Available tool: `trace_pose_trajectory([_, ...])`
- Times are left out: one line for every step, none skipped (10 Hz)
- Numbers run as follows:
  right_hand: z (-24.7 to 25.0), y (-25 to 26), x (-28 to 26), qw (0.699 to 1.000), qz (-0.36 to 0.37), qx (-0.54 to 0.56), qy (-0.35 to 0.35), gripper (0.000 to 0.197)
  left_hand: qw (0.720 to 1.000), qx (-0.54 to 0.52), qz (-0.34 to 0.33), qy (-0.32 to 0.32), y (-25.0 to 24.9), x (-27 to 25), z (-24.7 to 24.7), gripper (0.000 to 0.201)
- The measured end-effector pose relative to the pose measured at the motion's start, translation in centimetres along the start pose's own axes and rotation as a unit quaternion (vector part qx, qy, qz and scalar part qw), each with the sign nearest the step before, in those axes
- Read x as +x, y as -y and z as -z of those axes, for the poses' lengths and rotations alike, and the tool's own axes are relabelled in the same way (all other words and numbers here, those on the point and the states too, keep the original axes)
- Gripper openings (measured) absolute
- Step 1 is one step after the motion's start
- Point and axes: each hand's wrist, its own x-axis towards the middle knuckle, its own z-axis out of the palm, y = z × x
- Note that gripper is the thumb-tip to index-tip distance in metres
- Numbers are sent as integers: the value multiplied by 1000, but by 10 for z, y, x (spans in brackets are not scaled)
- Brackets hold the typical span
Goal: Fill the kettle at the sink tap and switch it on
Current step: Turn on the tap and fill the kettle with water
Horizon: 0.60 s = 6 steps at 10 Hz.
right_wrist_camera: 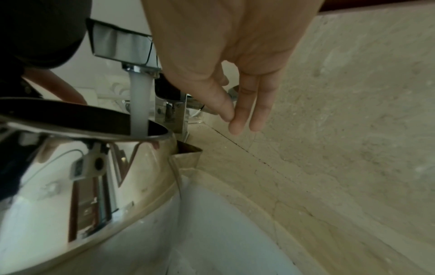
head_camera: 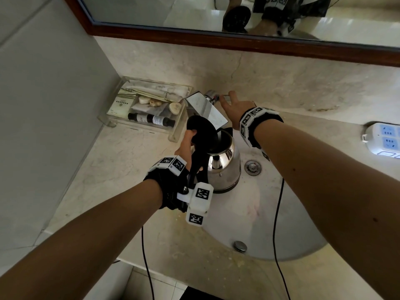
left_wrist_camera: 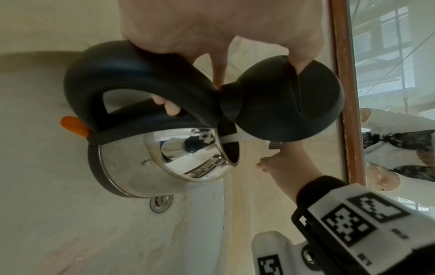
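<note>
the left hand [head_camera: 184, 148] grips the black handle [left_wrist_camera: 132, 74] of the steel kettle [head_camera: 225, 167], fingers curled round it, the thumb pressed against the raised black lid [head_camera: 201, 133] so the mouth stands open; the kettle hangs tilted inside the white sink basin [head_camera: 249, 213], above the drain [head_camera: 252, 167], its open top just under the chrome tap [head_camera: 205, 107]; an orange switch tab [left_wrist_camera: 74, 125] shows at the foot of the handle; in the right wrist view a white stream of water [right_wrist_camera: 140, 100] falls from the spout into the kettle's mouth; beyond the kettle, the right hand [head_camera: 236, 107] reaches to the tap's lever [head_camera: 224, 96] at the back edge of the basin, fingers nearly straight and relaxed, thumb and fingertips at the lever, though a firm grasp on it cannot be told; the basin is sunk in a pale marble surface [head_camera: 129, 169]; a clear tray [head_camera: 147, 105] of toiletries sits in the back left corner of the surface, against the wall; a white power strip [head_camera: 383, 139] lies at the right edge; a wood-framed mirror [head_camera: 216, 29] hangs above the backsplash.
</note>
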Motion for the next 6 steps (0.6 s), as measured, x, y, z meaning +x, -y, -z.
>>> trace_pose_trajectory([-2, -1, 1, 1000, 4, -2, 5, 77, 999, -21, 12, 24, 2, 4, 2, 69])
trace_pose_trajectory([-4, 0, 4, 1000, -5, 23, 8, 73, 1000, 1, -1, 2, 2, 2, 1, 59])
trace_pose_trajectory([-4, 0, 5, 997, -32, 59, 33, 66, 1000, 28, -10, -3, -1, 0, 1, 55])
trace_pose_trajectory([-4, -2, 2, 1000, 2, 27, -3, 72, 996, 59, 60, 31, -5, 6, 3, 42])
trace_pose_trajectory([-5, -1, 1, 1000, 6, 17, -3, 77, 998, 2, 46, 36, -1, 2, 4, 51])
trace_pose_trajectory([-6, -2, 3, 1000, 10, 23, -5, 77, 997, 27, 73, 18, -4, 6, 3, 59])
